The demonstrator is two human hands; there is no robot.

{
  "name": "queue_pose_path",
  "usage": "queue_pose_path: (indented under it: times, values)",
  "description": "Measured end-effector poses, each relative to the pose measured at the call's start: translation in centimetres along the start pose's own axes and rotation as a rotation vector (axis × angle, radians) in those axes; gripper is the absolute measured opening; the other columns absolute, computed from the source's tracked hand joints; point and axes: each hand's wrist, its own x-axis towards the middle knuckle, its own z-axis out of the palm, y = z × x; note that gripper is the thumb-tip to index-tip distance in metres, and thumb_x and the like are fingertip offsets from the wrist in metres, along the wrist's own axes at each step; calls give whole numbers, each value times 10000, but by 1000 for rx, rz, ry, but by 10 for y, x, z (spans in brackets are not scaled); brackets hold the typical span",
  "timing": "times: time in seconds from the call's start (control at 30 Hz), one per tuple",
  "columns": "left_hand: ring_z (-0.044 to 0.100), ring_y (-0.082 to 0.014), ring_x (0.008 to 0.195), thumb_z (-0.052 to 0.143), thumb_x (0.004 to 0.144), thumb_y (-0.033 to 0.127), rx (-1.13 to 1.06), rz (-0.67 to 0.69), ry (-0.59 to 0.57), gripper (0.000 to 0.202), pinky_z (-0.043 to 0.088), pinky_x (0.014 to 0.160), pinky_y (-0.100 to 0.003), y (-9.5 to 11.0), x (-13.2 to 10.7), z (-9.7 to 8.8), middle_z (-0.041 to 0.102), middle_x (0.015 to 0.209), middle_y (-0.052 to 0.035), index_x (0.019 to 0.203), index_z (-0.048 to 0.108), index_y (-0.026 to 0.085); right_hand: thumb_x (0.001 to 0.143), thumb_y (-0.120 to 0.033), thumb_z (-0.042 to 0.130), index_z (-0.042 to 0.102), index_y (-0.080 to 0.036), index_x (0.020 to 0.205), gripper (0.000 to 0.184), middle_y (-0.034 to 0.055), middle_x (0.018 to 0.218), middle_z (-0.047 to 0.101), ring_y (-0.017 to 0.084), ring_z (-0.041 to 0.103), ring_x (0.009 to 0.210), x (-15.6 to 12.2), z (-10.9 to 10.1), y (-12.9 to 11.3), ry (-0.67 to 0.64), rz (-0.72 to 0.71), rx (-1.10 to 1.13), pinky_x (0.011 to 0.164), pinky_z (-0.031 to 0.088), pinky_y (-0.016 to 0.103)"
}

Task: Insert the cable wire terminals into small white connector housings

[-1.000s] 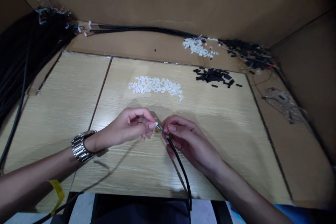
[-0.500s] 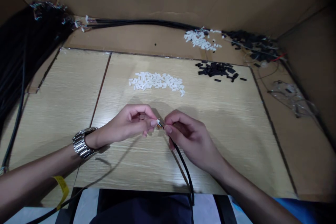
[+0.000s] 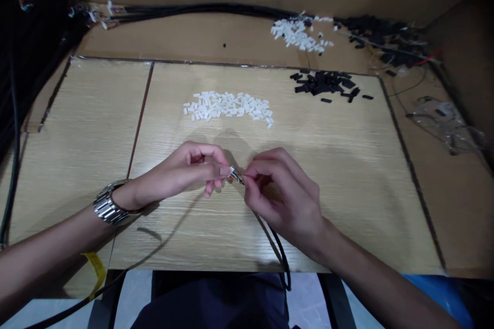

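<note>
The pale wood-grain tabletop is the largest thing. A thick bundle of black jacketed cables, bare coloured wire ends at the top, lies beyond its far left corner. The bare right hand and bare left hand, this one with a silver metal-link wristwatch on its wrist, meet over the tabletop's middle. From beneath the right hand a single round black cable runs past the tabletop's near edge; it looks springy, bending in smooth curves, and its jacket should bear a firm hold. Toward the tabletop's far side lies a loose heap of small white plastic pieces, with a heap of small black oblong pieces nearer its far right corner.

Thin multicoloured wires join a tiny white plastic connector over the tabletop's middle. The left thumb and forefinger pinch the connector; the right fingertips appear closed on the wires, the other right fingers' hold being hidden. The connector is probably light, rigid and best taken by its sides; the wires seem soft and easily kinked.
</note>
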Motion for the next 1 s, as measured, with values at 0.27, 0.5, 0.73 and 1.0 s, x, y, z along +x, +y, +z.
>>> queue_pose_path:
  times: [0.27, 0.5, 0.73, 1.0]
  values:
    - [533, -55, 554, 595, 900, 194, -5, -73, -10, 172, 451, 550, -148, 3, -1, 0, 588, 625, 26, 747, 615, 119, 813, -46, 634, 594, -127, 928, 146, 55, 878, 588, 105, 591, 755, -3, 2, 1, 60, -127, -204, 576, 492, 201]
    - [489, -49, 523, 601, 882, 221, -36, -143, -59, 184, 409, 502, -141, 3, 0, -3, 541, 603, 35, 722, 592, 131, 824, -66, 635, 605, -115, 958, 146, 66, 882, 616, 116, 621, 770, -4, 0, -4, 33, -182, -308, 562, 500, 202]
    - [451, -39, 501, 575, 878, 188, -47, -180, -59, 219, 372, 486, -136, 7, 1, -1, 502, 576, 42, 669, 548, 130, 816, -60, 640, 614, -101, 938, 131, 70, 867, 620, 112, 615, 768, -4, -1, -3, 35, -217, -342, 615, 513, 200]
    - [440, -40, 500, 570, 878, 183, -46, -197, -77, 239, 365, 489, -139, 6, 2, -1, 482, 564, 49, 649, 528, 135, 805, -46, 648, 619, -91, 939, 144, 72, 848, 617, 111, 599, 740, -4, -2, -4, 26, -229, -348, 603, 507, 204]
